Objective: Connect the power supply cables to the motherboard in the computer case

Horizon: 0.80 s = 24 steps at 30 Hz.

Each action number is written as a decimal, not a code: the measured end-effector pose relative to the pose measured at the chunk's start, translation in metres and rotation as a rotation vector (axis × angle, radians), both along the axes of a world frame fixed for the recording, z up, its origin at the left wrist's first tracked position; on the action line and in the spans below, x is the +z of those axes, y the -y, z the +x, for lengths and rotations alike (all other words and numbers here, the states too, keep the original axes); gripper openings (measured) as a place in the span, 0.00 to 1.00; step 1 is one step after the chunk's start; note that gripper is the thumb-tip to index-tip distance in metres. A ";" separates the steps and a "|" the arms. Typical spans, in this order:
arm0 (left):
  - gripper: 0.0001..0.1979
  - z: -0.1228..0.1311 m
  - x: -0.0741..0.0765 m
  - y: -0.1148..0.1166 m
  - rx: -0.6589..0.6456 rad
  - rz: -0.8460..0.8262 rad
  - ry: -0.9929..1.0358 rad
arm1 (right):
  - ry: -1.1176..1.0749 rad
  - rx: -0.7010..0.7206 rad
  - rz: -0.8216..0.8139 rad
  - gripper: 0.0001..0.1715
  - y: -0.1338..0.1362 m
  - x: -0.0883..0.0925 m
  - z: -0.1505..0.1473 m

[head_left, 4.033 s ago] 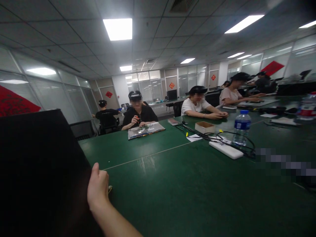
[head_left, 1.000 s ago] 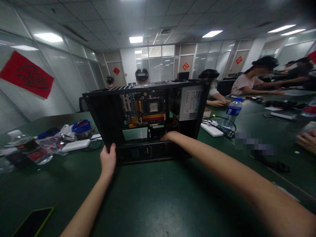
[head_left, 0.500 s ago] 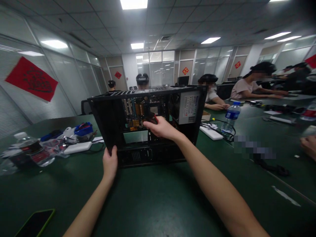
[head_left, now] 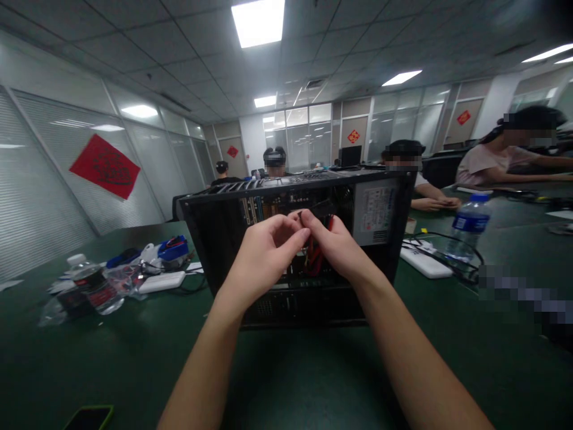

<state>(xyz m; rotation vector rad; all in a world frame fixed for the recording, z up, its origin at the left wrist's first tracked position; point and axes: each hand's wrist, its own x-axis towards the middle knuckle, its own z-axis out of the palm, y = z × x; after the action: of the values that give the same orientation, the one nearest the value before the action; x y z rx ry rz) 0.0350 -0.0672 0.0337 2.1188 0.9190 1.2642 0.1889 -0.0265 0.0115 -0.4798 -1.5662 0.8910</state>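
An open black computer case stands on the green table, its inside facing me. A grey power supply with a white label sits at its upper right. My left hand is in front of the opening, its fingers curled and meeting my right hand. My right hand is pinched round a black piece with red cables hanging below it. What lies between the fingertips of my left hand is too small to make out. Both hands partly cover the board behind them.
At the left are a bottle with a dark label, a blue pouch and a white box. On the right are a water bottle, a white power bank and cables. A phone lies near the front. People sit beyond.
My left hand has left the case's lower left edge and come up to my right hand. Red cables now show under my right hand. The view has shifted, so the scene sits further right.
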 end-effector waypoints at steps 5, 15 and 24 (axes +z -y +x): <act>0.14 0.002 -0.001 -0.021 -0.124 -0.104 0.270 | -0.041 0.018 0.010 0.34 0.002 0.001 0.003; 0.20 -0.012 -0.005 -0.020 -0.052 -0.048 0.449 | -0.103 0.097 -0.073 0.51 -0.006 -0.005 -0.028; 0.18 -0.016 -0.005 -0.022 -0.049 -0.038 0.496 | -0.010 -0.001 -0.060 0.58 -0.012 -0.013 -0.039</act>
<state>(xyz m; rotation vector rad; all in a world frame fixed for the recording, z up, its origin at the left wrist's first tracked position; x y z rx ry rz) 0.0187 -0.0451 0.0284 1.6663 0.6611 1.6277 0.1495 -0.0143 -0.0019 -0.5179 -1.5335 0.9401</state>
